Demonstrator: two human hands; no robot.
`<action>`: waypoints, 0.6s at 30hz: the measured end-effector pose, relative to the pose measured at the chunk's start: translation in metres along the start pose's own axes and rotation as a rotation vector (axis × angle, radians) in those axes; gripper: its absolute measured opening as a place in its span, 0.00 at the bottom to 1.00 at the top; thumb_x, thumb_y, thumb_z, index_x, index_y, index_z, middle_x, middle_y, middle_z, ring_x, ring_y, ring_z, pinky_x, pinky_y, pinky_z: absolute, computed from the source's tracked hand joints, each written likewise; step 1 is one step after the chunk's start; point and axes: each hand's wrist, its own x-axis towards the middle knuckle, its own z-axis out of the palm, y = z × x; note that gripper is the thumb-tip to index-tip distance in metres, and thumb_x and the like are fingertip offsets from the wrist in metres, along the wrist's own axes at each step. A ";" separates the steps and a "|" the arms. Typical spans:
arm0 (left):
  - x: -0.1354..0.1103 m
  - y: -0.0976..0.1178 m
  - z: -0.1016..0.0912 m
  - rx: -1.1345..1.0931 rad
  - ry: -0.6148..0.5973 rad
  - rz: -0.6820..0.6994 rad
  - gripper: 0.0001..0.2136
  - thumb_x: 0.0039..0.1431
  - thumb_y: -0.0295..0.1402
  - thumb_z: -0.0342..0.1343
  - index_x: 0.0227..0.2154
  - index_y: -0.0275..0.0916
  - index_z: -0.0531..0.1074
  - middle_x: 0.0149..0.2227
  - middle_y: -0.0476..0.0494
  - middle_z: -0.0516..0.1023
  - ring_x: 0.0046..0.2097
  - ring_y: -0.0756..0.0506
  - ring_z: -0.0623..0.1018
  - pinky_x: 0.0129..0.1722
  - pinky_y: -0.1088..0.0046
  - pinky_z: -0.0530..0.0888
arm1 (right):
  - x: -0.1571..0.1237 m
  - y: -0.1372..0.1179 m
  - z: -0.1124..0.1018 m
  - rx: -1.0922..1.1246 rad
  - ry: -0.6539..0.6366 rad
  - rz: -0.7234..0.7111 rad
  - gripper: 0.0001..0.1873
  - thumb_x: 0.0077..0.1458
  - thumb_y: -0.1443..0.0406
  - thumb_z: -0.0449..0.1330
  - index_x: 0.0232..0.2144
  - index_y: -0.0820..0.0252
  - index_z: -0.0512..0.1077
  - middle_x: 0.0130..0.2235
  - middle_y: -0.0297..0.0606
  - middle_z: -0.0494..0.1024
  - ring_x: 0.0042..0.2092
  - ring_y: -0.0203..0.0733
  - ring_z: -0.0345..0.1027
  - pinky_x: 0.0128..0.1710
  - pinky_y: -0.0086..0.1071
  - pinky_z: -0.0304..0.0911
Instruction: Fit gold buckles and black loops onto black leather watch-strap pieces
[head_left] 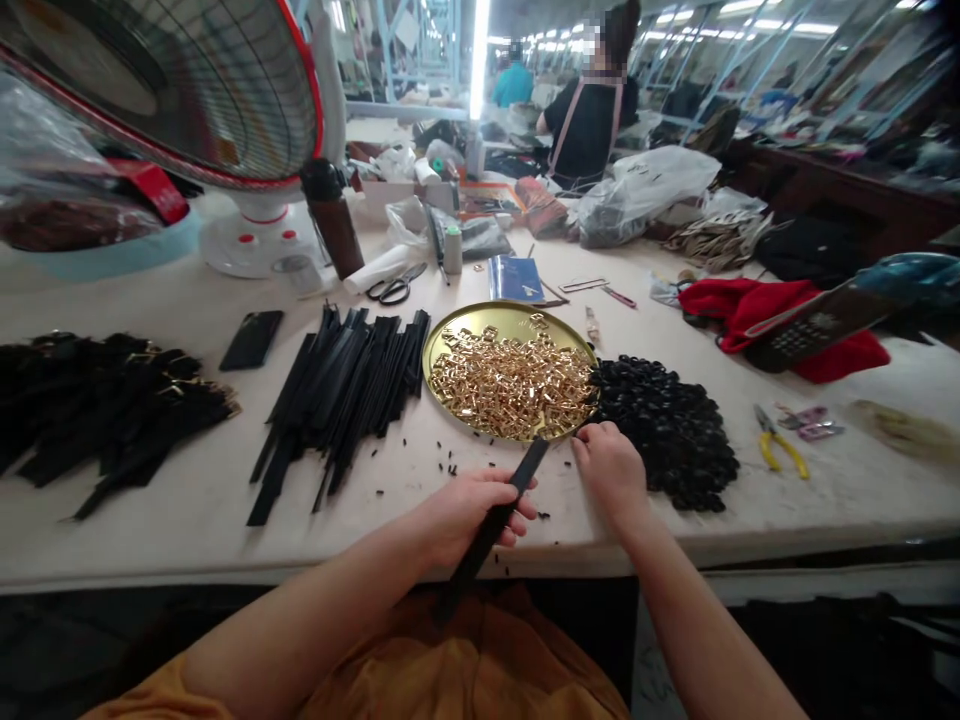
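Note:
My left hand [480,512] is closed around a flat black strap [495,520], which slants from the tray's near rim down towards my lap. My right hand [611,470] has its fingers bent together at the left edge of a heap of black loop-like pieces [667,430]; what they pinch, if anything, is hidden. Just beyond both hands lies a round gold tray [439,325] heaped with small gold metal buckles [517,385]. To the left of it, a bundle of similar black straps [337,385] is spread on the table. Tiny black bits [452,469] are scattered near my left hand.
At far left lies a pile of black straps with gold fittings [112,400], beside a phone [253,340]. A fan [255,240], brown bottle [332,220], scissors [396,285] and blue booklet [515,279] stand or lie behind. Yellow-handled pliers [780,445] and red cloth [847,340] are right.

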 end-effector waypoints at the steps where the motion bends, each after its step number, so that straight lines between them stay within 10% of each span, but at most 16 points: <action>1: -0.001 0.001 0.000 -0.062 -0.009 -0.038 0.11 0.52 0.23 0.46 0.39 0.31 0.66 0.27 0.47 0.69 0.21 0.56 0.68 0.20 0.82 0.64 | -0.002 0.000 0.000 -0.042 -0.018 -0.017 0.06 0.53 0.65 0.54 0.27 0.60 0.69 0.33 0.41 0.70 0.33 0.43 0.64 0.32 0.34 0.55; 18: -0.002 -0.011 -0.001 -0.241 -0.046 -0.100 0.10 0.53 0.22 0.46 0.38 0.30 0.68 0.27 0.44 0.71 0.23 0.55 0.70 0.19 0.83 0.66 | -0.003 0.012 -0.019 -0.430 -0.089 -0.247 0.08 0.55 0.65 0.53 0.33 0.62 0.71 0.36 0.43 0.72 0.34 0.43 0.64 0.31 0.33 0.54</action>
